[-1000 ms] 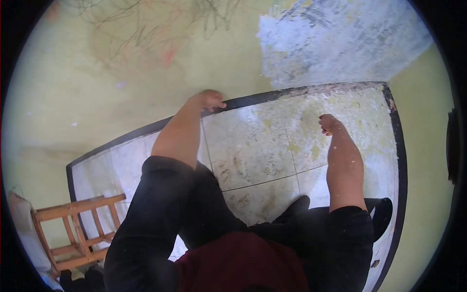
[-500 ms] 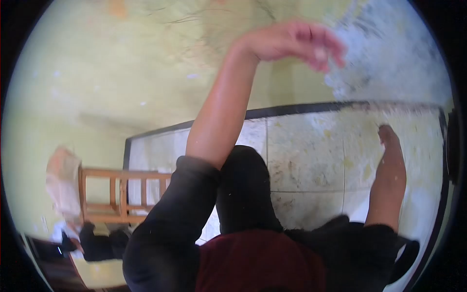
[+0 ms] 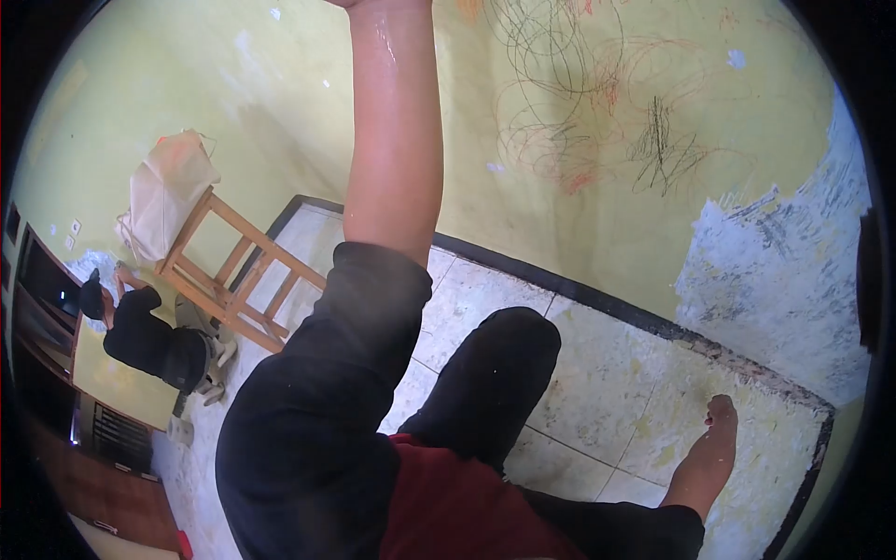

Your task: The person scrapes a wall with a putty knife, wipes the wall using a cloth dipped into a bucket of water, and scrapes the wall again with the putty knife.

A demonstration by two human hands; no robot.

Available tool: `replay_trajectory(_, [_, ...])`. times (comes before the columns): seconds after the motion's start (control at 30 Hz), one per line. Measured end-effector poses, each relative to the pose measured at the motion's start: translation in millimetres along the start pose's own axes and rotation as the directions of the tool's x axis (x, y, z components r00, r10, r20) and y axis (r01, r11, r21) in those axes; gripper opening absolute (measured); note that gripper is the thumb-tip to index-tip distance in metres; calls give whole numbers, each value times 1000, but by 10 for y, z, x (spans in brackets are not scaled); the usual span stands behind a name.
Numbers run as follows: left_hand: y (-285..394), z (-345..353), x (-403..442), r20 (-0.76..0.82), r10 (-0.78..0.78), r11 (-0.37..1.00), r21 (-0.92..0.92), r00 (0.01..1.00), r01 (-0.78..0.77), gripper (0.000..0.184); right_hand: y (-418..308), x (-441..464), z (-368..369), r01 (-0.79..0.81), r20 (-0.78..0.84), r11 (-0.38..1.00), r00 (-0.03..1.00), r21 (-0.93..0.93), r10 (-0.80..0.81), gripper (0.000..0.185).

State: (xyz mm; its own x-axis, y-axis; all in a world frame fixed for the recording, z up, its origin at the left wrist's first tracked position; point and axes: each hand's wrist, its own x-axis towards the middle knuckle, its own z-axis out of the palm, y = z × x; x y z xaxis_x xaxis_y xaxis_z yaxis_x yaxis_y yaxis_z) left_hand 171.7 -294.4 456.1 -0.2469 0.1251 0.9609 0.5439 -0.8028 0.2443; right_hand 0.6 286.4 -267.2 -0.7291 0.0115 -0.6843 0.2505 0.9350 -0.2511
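Note:
My left arm stretches up across the middle of the view. Only the base of my left hand [image 3: 343, 4] shows at the top edge, so its fingers and anything in them are hidden. Behind the forearm is a yellow-green wall [image 3: 597, 224] with black and red scribbles. At the lower right, my right hand [image 3: 721, 411] hangs over the tiled floor, small and with its fingers curled. Whatever it may hold is too small to make out. Beyond it, a bare bluish-white patch [image 3: 784, 271] marks the wall, its edge ragged.
A wooden stool [image 3: 224, 271] with a pale bag [image 3: 173, 191] on it stands at the left. Further back, a person in black [image 3: 154, 336] crouches at another wall with a pale patch. Flakes lie on the floor tiles [image 3: 597, 392]. My bent knee [image 3: 523, 345] is in front.
The view has turned, bringing more of the scribbled wall and the other person into sight. My left hand, formerly in view with loosely bent fingers, is now almost wholly past the top edge.

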Motion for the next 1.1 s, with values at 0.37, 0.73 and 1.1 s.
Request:
replay_trajectory(0.37, [1878, -1018, -4892, -837, -379, -888, 209, -395, 408, 86, 315, -305, 341, -123, 122, 879, 990, 461, 75, 31])
replay_trajectory(0.73, [1535, -504, -2203, -771, -456, -482, 634, 445, 605, 77, -673, -708, 231, -25, -2, 944, 1000, 329, 27, 38])
replay_trajectory(1.1, [1486, -461, -4828, -700, -433, -805, 18, -567, 592, 85, -84, -632, 43, 298, -159, 954, 944, 38, -289, 44])
